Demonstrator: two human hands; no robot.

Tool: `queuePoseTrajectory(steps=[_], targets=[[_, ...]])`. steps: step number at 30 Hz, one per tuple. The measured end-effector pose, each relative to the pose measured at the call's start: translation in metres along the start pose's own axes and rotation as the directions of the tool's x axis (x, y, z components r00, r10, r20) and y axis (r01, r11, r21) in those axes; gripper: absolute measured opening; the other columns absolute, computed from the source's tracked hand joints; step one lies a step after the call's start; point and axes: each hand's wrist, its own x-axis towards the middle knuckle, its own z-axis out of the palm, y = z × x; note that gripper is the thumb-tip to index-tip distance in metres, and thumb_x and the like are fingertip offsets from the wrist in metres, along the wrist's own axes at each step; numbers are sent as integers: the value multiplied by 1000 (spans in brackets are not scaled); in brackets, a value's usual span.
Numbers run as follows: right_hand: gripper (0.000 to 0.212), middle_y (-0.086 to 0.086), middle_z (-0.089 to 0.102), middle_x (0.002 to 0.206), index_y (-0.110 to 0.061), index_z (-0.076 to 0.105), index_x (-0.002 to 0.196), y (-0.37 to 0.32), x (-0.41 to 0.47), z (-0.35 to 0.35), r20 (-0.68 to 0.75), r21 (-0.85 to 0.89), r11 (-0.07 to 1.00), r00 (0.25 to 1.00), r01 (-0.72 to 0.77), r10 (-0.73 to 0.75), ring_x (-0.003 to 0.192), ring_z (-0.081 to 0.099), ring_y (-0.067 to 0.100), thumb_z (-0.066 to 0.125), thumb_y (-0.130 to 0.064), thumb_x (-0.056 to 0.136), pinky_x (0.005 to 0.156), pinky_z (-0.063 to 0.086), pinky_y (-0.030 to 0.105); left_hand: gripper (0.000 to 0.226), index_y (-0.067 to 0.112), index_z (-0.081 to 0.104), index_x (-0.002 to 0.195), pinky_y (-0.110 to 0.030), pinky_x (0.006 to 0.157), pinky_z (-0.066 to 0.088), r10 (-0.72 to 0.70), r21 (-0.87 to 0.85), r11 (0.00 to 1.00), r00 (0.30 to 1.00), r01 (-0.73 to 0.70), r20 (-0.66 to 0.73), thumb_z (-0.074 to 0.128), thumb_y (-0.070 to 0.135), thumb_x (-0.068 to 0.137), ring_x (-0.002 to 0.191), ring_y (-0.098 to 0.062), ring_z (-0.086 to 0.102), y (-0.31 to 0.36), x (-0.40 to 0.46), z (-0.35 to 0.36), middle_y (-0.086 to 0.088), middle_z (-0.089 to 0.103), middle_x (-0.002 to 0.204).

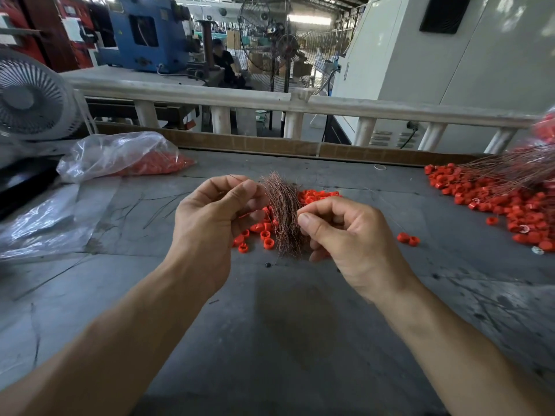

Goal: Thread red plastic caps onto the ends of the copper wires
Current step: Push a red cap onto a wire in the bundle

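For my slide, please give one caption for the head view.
Both hands hold a copper wire bundle above loose red caps.

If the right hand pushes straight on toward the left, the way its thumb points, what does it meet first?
Probably the bundle of thin copper wires, right at the right hand thumb tip; beyond that, the left hand. Depth is unclear.

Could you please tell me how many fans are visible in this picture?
2: a white fan at the far left beside the table, and a tall pedestal fan beyond the railing. Others may be hidden.
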Motion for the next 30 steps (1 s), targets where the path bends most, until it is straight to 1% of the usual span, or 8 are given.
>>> queuePoseTrajectory(steps=[3,7,11,15,18,21,25,30], targets=[[9,0,68,69,-19,77,86,1,1,-3,28,-14,1000,1000,-7,7,61,62,9,74,-12,91,53,56,27,9,9,67,88,-25,63,59,1,20,1000,999,0,-47,74,10,82,74,-18,71,-1,1,-2,-9,74,82],[7,-4,72,72,-21,76,86,3,2,-8,-1,-166,986,1000,19,-20,66,66,13,76,-16,90,64,60,39,6,9,67,90,-25,65,60,9,15,1000,997,-8,-79,72,12,87,74,-17,70,2,4,-4,-9,75,84],[9,-12,72,69,-28,74,78,9,15,-35,-240,-387,921,969,-43,-55,67,67,3,79,-24,85,67,55,27,29,5,70,106,-25,64,59,45,194,981,993,-23,-109,78,15,80,74,-16,70,7,9,-10,-12,75,91],[11,-12,71,69,-30,71,73,23,28,-84,-478,-514,797,877,-317,40,70,71,14,77,-33,82,70,56,29,13,10,70,104,-25,58,57,95,387,922,983,-28,-155,68,4,93,67,-14,69,6,16,-16,-8,77,86],[16,-14,67,56,-28,70,68,33,29,-110,-582,-542,673,802,-504,131,61,67,16,76,-35,81,69,56,35,14,18,72,92,-29,59,55,143,561,827,979,-39,-143,67,5,93,63,-11,66,3,20,-20,-3,77,81],[20,0,72,72,-24,70,67,39,29,-124,-592,-562,572,773,-598,226,73,69,29,79,-36,80,74,56,37,16,25,74,82,-34,66,53,165,721,692,981,-41,-102,71,11,89,64,-11,64,0,23,-26,0,75,76],[21,8,73,76,-21,73,70,39,32,-129,-574,-586,472,749,-659,332,78,70,32,80,-38,78,77,56,37,12,29,73,78,-28,58,49,182,853,520,981,-36,-70,70,24,88,52,0,57,0,23,-29,17,68,65],[34,8,71,76,-17,70,67,39,33,-128,-576,-606,429,741,-670,343,78,68,32,76,-48,80,79,56,38,9,28,71,80,-41,65,60,171,935,353,984,-13,-51,70,27,89,60,-12,60,3,21,-26,10,68,75]])
